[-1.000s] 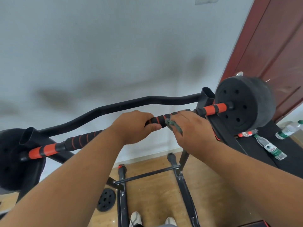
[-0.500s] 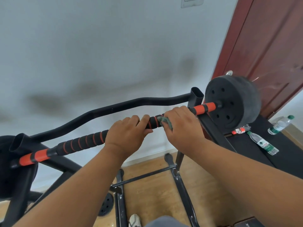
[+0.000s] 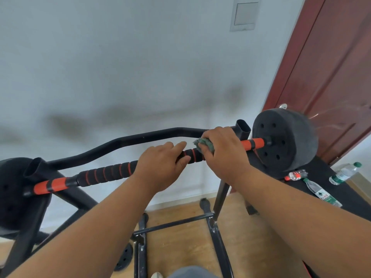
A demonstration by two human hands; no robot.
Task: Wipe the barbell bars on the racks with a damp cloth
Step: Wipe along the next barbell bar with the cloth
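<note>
Grip, right hand (image 3: 222, 155): clenched over a green cloth (image 3: 204, 145) wrapped on the barbell bar (image 3: 108, 174). Left hand (image 3: 160, 163): fingers loosely draped on the bar, just beside the cloth. Bar: lying across the black rack (image 3: 243, 129); stiff, plate-loaded, likely heavy; foam sleeve soft and grippy. Cloth: limp; best held bunched around the bar. Water bottles (image 3: 321, 192) right of the rack.

The green cloth (image 3: 205, 145) is mostly hidden under the right hand (image 3: 222, 152); the left weight plate (image 3: 12, 195) is cut by the frame edge; bottle labels are unreadable.
</note>
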